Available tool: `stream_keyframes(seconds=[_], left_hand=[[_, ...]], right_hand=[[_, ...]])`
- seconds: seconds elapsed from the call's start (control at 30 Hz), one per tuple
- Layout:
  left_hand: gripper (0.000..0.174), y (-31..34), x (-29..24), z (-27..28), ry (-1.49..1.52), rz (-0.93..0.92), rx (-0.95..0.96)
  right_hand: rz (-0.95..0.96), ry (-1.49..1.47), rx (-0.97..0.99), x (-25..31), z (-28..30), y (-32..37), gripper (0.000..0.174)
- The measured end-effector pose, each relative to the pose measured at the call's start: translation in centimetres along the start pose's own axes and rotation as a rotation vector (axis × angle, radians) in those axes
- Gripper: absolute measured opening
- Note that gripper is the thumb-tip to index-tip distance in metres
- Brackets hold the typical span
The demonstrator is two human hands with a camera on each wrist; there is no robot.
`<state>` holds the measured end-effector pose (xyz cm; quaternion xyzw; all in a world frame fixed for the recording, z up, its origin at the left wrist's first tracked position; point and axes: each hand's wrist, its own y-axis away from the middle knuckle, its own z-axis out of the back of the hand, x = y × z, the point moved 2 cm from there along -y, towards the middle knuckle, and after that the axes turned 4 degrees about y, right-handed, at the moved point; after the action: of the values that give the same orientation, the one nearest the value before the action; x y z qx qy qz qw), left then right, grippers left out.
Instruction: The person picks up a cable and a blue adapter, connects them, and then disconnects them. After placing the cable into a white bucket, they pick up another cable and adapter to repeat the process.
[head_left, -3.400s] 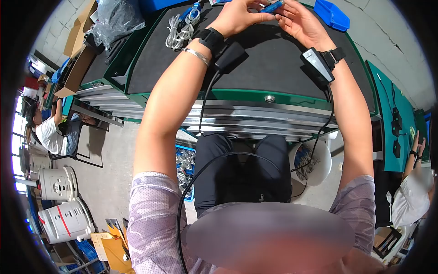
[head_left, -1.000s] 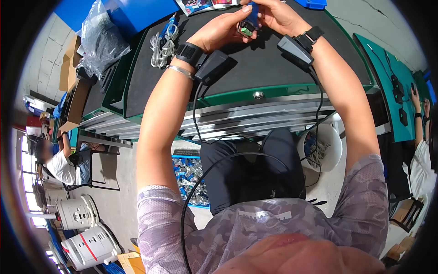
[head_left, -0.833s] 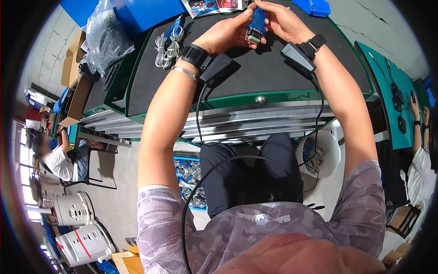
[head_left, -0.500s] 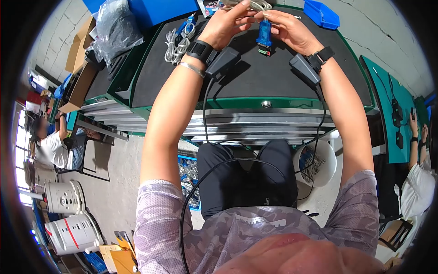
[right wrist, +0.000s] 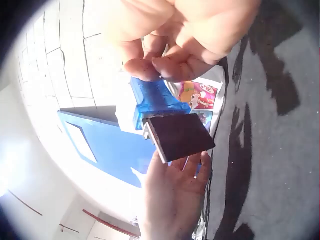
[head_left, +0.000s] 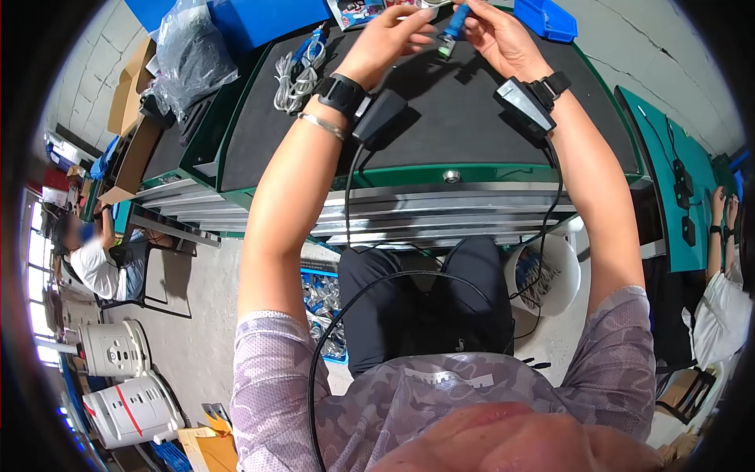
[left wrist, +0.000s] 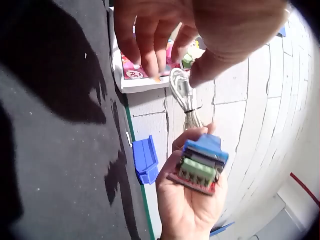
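My right hand pinches a blue see-through serial connector between thumb and fingers, above the far part of the mat. A green terminal block sits at the connector's end, and a dark flat board shows beneath it in the right wrist view. The connector's grey cable, bundled with a dark tie, rises behind the right hand. My left hand is to the left of the connector, apart from it, its fingers spread and loosely bent. In the left wrist view its thumb tip overlaps the cable loops.
Another coiled grey cable with blue ends lies on the dark mat. Along the far edge are a colourful package and a blue bin. A plastic bag stands left. Below are a cable crate and white bucket.
Earlier both hands were at the connector, then met by its cable coil while it hung down. The left hand has since drawn away leftward; the right hand keeps the connector, now tilted.
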<state>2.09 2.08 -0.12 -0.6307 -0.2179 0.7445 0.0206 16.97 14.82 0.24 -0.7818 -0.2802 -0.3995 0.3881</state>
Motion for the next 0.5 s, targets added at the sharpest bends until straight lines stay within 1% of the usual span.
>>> stream_keyframes(seconds=[0.03, 0.1, 0.13, 0.17, 0.23, 0.27, 0.3, 0.37, 0.4, 0.43, 0.47, 0.5], left_hand=[[0.048, 0.1, -0.1, -0.9, -0.019, -0.098, 0.043], [0.047, 1.2, -1.2, -2.8, -0.439, -0.393, -0.017], [0.026, 2.3, -2.7, -4.0, -0.499, -0.564, -0.223], [0.026, 2.1, -2.8, -3.3, -0.503, -0.56, -0.226], [0.032, 0.9, -2.7, -1.5, -0.167, -0.236, 0.007], [0.031, 0.7, -2.9, -1.1, 0.065, -0.16, 0.05], [0.029, 0.7, -2.7, -0.9, 0.323, -0.011, 0.015], [0.025, 1.2, -3.5, -0.7, 0.533, 0.052, 0.071], [0.025, 1.1, -3.6, -0.4, 0.527, 0.052, 0.073], [0.024, 1.0, -3.5, -0.2, 0.587, 0.103, 0.089], [0.023, 0.8, -3.3, 0.1, 0.649, 0.155, 0.105], [0.023, 0.3, -2.5, 0.9, 0.645, 0.155, 0.107]], right_hand=[[0.0, -0.001, 0.001, 0.1, -0.5, 0.2, 0.02], [0.025, 0.058, -0.025, 0.1, -1.8, 0.7, 0.021], [0.043, 0.086, -0.024, 0.5, -2.6, 1.1, 0.024], [0.04, 0.081, -0.021, 0.5, -2.5, 1.0, 0.024], [0.101, 0.423, -0.097, 0.7, -1.8, 0.8, 0.027], [0.222, 0.59, -0.152, 1.1, -2.5, 1.0, 0.021], [0.223, 0.584, -0.15, 0.8, -2.0, 0.7, 0.021], [0.541, 0.954, -0.274, 1.1, -1.0, 0.3, 0.015], [0.671, 0.973, -0.347, 1.1, -0.6, 0.3, 0.022], [0.675, 0.969, -0.349, 1.4, -0.8, 0.4, 0.022], [0.707, 1.026, -0.466, 1.8, -1.1, 0.8, 0.025], [0.736, 1.082, -0.586, 2.1, -1.1, 1.1, 0.028]])
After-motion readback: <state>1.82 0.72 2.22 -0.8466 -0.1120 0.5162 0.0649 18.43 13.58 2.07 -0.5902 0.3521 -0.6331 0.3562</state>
